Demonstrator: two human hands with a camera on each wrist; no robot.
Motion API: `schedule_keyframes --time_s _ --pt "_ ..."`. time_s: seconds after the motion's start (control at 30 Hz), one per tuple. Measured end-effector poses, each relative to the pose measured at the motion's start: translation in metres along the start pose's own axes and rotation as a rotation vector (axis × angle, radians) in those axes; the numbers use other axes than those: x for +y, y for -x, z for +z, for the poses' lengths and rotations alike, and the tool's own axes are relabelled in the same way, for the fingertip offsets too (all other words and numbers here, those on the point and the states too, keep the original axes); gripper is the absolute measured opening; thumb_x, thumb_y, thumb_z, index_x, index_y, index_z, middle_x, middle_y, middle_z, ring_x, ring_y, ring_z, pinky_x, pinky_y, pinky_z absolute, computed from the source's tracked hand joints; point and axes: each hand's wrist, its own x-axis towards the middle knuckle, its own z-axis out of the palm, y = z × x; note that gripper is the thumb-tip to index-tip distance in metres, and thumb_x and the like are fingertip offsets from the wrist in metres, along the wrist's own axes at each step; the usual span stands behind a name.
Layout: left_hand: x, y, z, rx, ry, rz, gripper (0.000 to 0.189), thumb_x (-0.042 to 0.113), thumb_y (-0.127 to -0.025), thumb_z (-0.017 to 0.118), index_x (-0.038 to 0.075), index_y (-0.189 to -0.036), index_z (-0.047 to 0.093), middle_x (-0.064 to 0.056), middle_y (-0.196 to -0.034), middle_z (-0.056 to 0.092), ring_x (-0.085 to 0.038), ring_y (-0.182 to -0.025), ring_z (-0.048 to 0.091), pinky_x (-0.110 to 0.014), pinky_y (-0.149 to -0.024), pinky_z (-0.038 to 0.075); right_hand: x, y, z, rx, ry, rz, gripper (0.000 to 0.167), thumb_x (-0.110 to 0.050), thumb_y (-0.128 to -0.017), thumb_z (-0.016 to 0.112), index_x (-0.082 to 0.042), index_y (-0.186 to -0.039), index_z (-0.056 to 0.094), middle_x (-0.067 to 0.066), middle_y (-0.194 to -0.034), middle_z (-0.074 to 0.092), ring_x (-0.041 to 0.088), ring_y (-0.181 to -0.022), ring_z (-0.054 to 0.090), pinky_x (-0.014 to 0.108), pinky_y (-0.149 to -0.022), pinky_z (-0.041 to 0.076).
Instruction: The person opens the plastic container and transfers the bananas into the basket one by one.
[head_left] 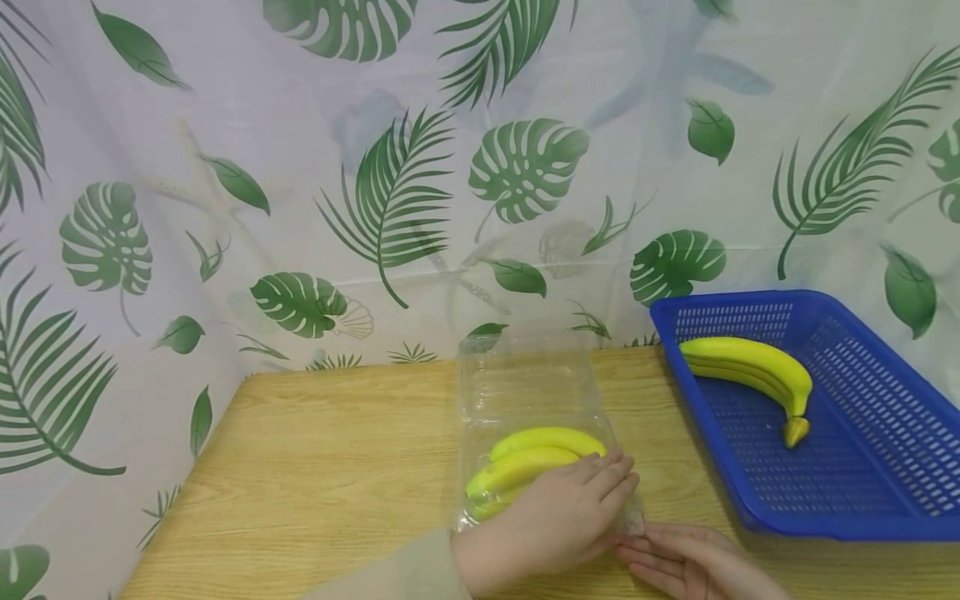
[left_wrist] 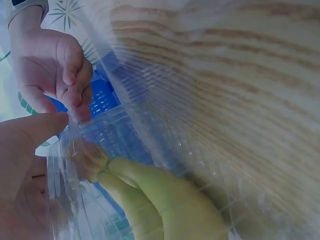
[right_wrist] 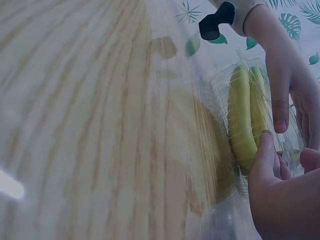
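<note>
Clear box (head_left: 525, 392), lid open, btm ctr of frame; curved yellow bananas (head_left: 525, 468) inside, side by side, partly hidden.

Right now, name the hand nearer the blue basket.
Right: the right hand is by the near-left corner of the blue basket; the left hand is farther left, over the bananas.

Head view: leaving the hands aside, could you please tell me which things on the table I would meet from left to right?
Clear container holding bananas → blue basket holding a banana bunch.
</note>
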Motion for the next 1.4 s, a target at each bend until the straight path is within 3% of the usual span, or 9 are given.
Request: schedule_keyframes --time_s 0.33,0.8,1.13,1.4 --pt "-0.001 -0.002 -0.003 -0.022 -0.130 0.057 0.059 0.051 -0.111 0.047 0.012 -0.155 0.055 -0.005 -0.159 0.056 -0.017 -0.151 0.051 -0.028 -0.127 0.041 0.001 0.001 -0.002 0.039 -0.023 -0.009 0.041 -0.009 -0.117 0.035 -0.006 -0.132 0.073 0.010 -0.138 0.072 0.016 -0.132 0.068 0.029 -0.118 0.051" --pt "0.001 -0.008 -0.008 -0.016 -0.200 0.135 0.049 0.038 -0.117 0.034 0.015 -0.154 0.057 -0.002 -0.158 0.058 -0.016 -0.152 0.050 -0.028 -0.129 0.038 0.002 0.002 -0.008 0.128 0.011 0.013 0.038 -0.009 -0.116 0.040 -0.009 -0.127 0.076 0.004 -0.132 0.075 0.012 -0.125 0.071 0.028 -0.114 0.055" --pt "0.002 -0.008 -0.007 -0.032 -0.233 0.161 0.047 0.034 -0.118 0.034 0.014 -0.153 0.058 -0.001 -0.156 0.060 -0.016 -0.149 0.053 -0.027 -0.126 0.041 0.004 0.000 -0.013 0.083 0.009 0.016 0.037 -0.009 -0.116 0.040 -0.009 -0.130 0.074 0.003 -0.134 0.074 0.011 -0.128 0.070 0.028 -0.116 0.053" --pt "0.002 -0.009 -0.006 -0.011 -0.266 0.175 0.045 0.032 -0.118 0.035 0.016 -0.150 0.061 0.000 -0.153 0.063 -0.015 -0.146 0.056 -0.026 -0.125 0.043 0.004 0.000 -0.012 0.165 0.045 0.024 0.035 -0.009 -0.115 0.043 -0.003 -0.132 0.072 0.002 -0.131 0.075 0.010 -0.124 0.071 0.029 -0.114 0.055"
